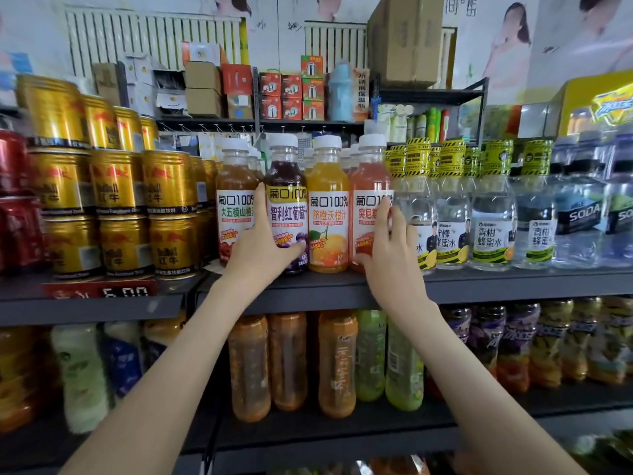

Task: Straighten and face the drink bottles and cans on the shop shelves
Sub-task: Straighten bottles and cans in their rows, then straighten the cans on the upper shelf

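Observation:
Several juice bottles with white caps stand in a row at the front of the upper shelf (pixel 479 281). My left hand (pixel 263 241) grips the dark grape juice bottle (pixel 287 186), thumb across its lower label and a finger up its left side. My right hand (pixel 387 248) holds the pink-red juice bottle (pixel 370 180) at the right end of the row, fingers on its right side. Between them stands an orange juice bottle (pixel 328 214), label facing out. A brown-red juice bottle (pixel 234 200) stands left of my left hand.
Gold energy drink cans (pixel 116 207) are stacked at left, red cans (pixel 15 200) beyond them. Clear honey-water bottles (pixel 489 214) and soda water bottles (pixel 579 214) fill the right. The lower shelf holds tea and juice bottles (pixel 337 361). Boxes (pixel 407 39) sit higher behind.

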{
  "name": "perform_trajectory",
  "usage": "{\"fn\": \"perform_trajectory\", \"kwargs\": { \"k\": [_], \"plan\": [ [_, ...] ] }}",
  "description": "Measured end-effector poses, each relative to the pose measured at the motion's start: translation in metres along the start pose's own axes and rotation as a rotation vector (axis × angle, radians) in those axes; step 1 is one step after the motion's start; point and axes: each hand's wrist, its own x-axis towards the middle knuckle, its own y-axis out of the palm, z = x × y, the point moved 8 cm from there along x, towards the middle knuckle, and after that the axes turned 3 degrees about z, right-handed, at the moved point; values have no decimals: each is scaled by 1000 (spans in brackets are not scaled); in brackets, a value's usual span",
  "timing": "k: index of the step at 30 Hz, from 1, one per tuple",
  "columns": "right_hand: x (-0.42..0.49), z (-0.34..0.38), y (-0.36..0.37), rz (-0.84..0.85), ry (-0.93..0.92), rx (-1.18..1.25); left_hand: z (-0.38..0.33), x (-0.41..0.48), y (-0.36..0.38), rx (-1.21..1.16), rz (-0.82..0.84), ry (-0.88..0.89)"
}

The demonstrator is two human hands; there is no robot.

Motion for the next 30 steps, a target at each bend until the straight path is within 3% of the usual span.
{"fn": "perform_trajectory", "kwargs": {
  "k": [11, 17, 24, 27, 30],
  "plan": [
    [0, 4, 5, 44, 35, 136, 8, -3, 4, 120, -61, 11],
    [-44, 26, -2, -103, -27, 264, 6, -42, 1, 347, -92, -5],
    [-129, 69, 10, -50, -137, 429, 8, -140, -2, 387, -250, 378],
    [-167, 87, 19, 40, -151, 501, 31, -186, 5, 432, -168, 299],
    [-206, 111, 33, 180, -162, 540, 65, -236, 6, 448, 10, 80]
  ]
}}
